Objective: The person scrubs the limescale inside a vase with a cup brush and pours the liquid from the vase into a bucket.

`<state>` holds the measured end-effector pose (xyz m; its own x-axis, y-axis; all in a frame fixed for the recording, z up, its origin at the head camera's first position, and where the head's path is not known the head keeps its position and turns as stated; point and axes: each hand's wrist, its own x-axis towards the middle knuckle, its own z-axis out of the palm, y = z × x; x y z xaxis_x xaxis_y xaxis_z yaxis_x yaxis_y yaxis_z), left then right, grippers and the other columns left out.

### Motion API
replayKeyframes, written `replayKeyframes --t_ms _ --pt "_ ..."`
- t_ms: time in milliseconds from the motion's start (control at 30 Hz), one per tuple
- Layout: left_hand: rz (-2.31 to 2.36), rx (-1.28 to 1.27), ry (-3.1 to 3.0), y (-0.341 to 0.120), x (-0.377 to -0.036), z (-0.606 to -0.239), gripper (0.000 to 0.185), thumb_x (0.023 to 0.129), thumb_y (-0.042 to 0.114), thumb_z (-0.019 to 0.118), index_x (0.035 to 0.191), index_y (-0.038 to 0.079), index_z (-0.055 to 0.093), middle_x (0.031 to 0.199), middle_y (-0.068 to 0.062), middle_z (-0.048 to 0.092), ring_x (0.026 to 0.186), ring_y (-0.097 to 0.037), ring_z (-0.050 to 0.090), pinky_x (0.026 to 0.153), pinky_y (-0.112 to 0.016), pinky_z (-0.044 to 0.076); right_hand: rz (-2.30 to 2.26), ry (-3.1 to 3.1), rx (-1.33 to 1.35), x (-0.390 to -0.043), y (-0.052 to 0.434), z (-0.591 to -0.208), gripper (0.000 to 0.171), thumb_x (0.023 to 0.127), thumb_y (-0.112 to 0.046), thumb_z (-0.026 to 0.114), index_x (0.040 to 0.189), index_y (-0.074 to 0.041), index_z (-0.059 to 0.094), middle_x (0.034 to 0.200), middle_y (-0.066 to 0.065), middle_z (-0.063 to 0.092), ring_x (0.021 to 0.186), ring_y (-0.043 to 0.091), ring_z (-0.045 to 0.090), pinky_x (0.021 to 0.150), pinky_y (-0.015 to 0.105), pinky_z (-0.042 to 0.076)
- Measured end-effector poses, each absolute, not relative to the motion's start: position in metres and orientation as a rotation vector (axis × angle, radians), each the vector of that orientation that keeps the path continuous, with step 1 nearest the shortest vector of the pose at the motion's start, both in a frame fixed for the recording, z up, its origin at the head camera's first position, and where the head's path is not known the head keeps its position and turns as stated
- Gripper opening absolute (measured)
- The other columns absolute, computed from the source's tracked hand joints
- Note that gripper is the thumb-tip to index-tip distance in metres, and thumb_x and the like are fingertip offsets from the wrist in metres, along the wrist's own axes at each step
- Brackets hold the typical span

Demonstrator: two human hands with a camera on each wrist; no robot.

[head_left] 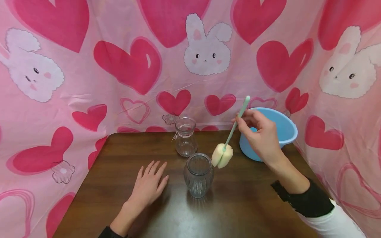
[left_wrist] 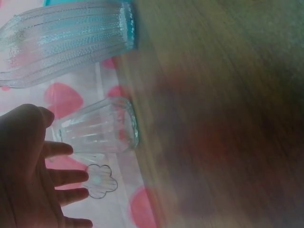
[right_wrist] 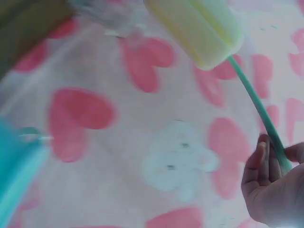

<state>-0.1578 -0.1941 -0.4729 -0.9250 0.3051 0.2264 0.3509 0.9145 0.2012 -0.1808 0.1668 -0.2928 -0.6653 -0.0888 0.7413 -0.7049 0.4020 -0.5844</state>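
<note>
My right hand (head_left: 263,134) pinches the green handle of a sponge bottle brush (head_left: 222,156) between thumb and fingers. Its cream sponge head hangs downward, just right of the rim of a ribbed glass vase (head_left: 198,185). The right wrist view shows the grip on the green stick, with the sponge (right_wrist: 202,31) at the far end. My left hand (head_left: 148,185) is empty, fingers spread, over the table to the left of that vase; whether it touches the wood I cannot tell. Behind the ribbed vase stands a narrower-necked clear glass vase (head_left: 186,145) with string round its neck.
A light blue plastic basin (head_left: 253,150) stands at the right rear of the dark wooden table (head_left: 238,211), partly behind my right hand. Pink cloth (head_left: 178,79) with hearts and rabbits hangs along the back and both sides.
</note>
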Motion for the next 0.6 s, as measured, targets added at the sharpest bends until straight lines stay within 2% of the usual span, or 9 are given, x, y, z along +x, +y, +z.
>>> replayKeyframes --t_ms 167,267,400,600 --pt "-0.367 -0.505 -2.882 -0.194 -0.159 -0.474 0.055 0.103 0.039 0.062 0.150 0.011 0.056 0.152 -0.021 0.053 0.145 -0.043 0.042 0.114 -0.072 0.029 1.430 -1.807 0.796 -0.173 0.147 -0.258 0.021 0.096 0.002 0.070 0.115 0.010 0.067 0.099 0.007 0.077 0.083 0.015 0.071 0.074 0.022 0.056" --pt "-0.378 -0.508 -2.886 -0.195 -0.159 -0.474 0.056 0.102 0.039 0.063 0.150 0.011 0.055 0.152 -0.022 0.052 0.145 -0.043 0.041 0.114 -0.072 0.028 1.453 -1.776 0.847 -0.172 0.137 -0.251 0.022 0.096 0.002 0.070 0.115 0.012 0.065 0.101 0.011 0.077 0.087 0.017 0.073 0.077 0.024 0.058" --pt "-0.383 -0.501 -2.890 -0.195 -0.158 -0.473 0.056 0.102 0.038 0.064 0.150 0.010 0.055 0.152 -0.022 0.052 0.145 -0.044 0.042 0.114 -0.073 0.028 1.416 -1.887 0.864 -0.175 0.124 -0.262 0.026 0.092 0.009 0.072 0.117 0.008 0.067 0.103 0.015 0.077 0.088 0.015 0.075 0.077 0.025 0.060" --pt "-0.363 -0.498 -2.899 -0.195 -0.157 -0.473 0.054 0.103 0.037 0.063 0.150 0.011 0.056 0.151 -0.021 0.053 0.144 -0.043 0.043 0.113 -0.073 0.029 1.327 -2.049 0.859 -0.180 0.117 -0.298 0.026 0.089 0.004 0.077 0.114 0.000 0.070 0.101 0.006 0.079 0.088 0.012 0.073 0.078 0.022 0.058"
